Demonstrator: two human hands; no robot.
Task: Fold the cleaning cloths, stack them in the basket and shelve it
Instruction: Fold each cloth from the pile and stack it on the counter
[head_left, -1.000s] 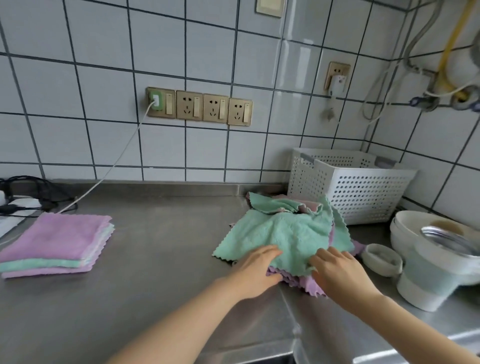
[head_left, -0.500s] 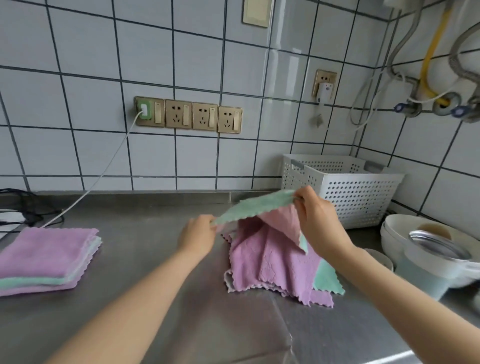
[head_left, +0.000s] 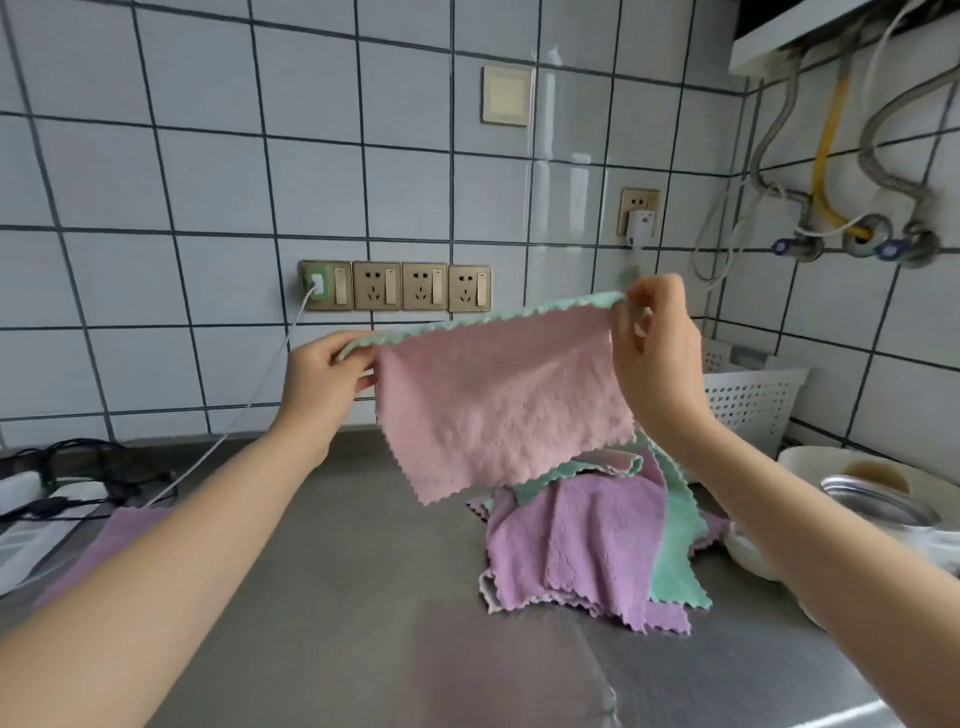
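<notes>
Above the counter (head_left: 322, 613), a cloth (head_left: 498, 400) is pinched at its top corners by left hand (head_left: 322, 384) and right hand (head_left: 649, 353), and should be kept taut for an even fold.

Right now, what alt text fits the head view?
Both hands, left hand and right hand, pinch the top corners of a pink-and-green cloth above a steel counter. Unfolded purple and green cloths lie below, beside a white basket.

We're in a kitchen: white wall tiles (head_left: 208, 171) with dark grout, steel tabletop (head_left: 363, 597), row of sockets (head_left: 397, 286), gas and water pipes (head_left: 831, 171) in the corner, bowls (head_left: 831, 467) and a steel pot (head_left: 883, 504) at right, white basket (head_left: 753, 400) by the wall.
</notes>
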